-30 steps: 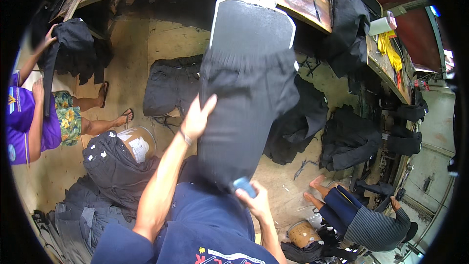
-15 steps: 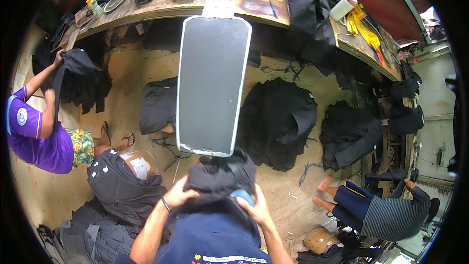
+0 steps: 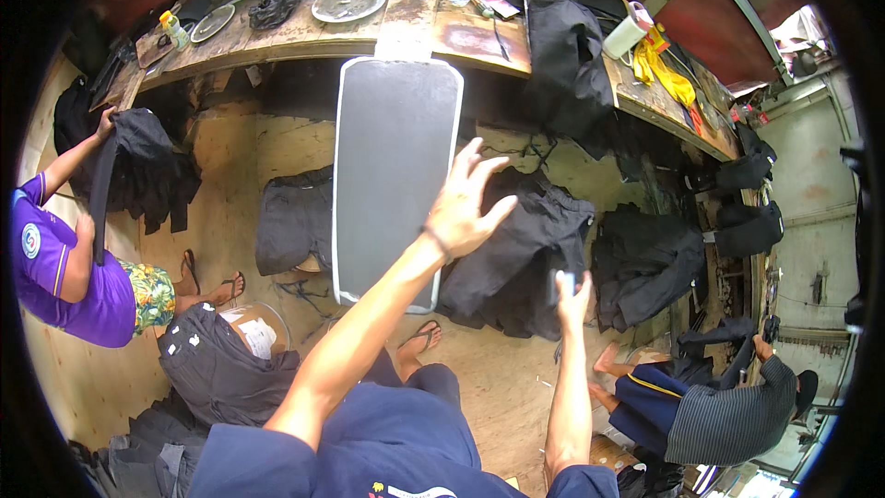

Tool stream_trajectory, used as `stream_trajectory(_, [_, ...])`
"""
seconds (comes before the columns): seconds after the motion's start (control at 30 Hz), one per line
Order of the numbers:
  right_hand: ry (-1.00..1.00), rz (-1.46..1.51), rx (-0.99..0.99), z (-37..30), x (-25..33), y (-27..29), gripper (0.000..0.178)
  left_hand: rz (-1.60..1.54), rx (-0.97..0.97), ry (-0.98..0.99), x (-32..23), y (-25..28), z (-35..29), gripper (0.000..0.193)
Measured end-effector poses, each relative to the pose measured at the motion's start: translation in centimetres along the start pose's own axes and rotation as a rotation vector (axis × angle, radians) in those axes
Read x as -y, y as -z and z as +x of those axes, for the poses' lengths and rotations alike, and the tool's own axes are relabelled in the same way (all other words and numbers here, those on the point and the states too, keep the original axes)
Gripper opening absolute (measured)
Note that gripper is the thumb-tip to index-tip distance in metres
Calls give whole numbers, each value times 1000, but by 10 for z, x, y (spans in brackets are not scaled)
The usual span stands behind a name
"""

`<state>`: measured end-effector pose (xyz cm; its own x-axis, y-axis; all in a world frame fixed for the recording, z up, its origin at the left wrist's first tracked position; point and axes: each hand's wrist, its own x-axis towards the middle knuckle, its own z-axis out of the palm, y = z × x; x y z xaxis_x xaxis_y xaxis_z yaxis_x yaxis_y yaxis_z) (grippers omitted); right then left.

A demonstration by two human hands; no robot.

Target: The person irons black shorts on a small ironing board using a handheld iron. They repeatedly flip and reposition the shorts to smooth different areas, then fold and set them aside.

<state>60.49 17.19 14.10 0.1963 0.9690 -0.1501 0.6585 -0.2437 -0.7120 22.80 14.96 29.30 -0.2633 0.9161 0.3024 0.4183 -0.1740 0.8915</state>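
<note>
My left hand (image 3: 466,207) reaches forward with fingers spread, holding nothing, over the right edge of a long dark grey padded board (image 3: 396,175) with a white rim. Farther right, my right hand (image 3: 573,302) is held over a heap of black garments (image 3: 521,258). Between its fingers is a small bluish-grey thing (image 3: 557,287), too smeared by motion to name. The heap lies just right of the board, and what looks like a pair of black trousers tops it. Left of the board lie more folded black garments (image 3: 293,221).
A wooden bench (image 3: 277,46) with plates, bottles and a phone runs along the back. More black garments (image 3: 650,263) lie at right, and a dark pile (image 3: 221,355) at left. One person in purple (image 3: 92,286) works at left, another in a striped top (image 3: 728,415) at right.
The black garment both hands held near my body is out of them. Both hands have moved forward and right. The heap right of the board looks different on top.
</note>
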Motion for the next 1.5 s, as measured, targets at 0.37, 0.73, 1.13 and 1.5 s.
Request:
stream_trajectory(0.37, [-503,-743,757,-235,-105,-39,89,473,257,1077,274,193,-282,47])
stream_trajectory(0.73, [-348,-523,678,-251,-67,-65,55,1062,611,995,496,189,-94,80])
stream_trajectory(1.13, [-7,-337,680,-240,65,-72,26,601,742,276,266,163,-267,24])
stream_trajectory(1.5, [384,-822,1345,-201,175,-51,66,419,770,-58,27,161,-264,26])
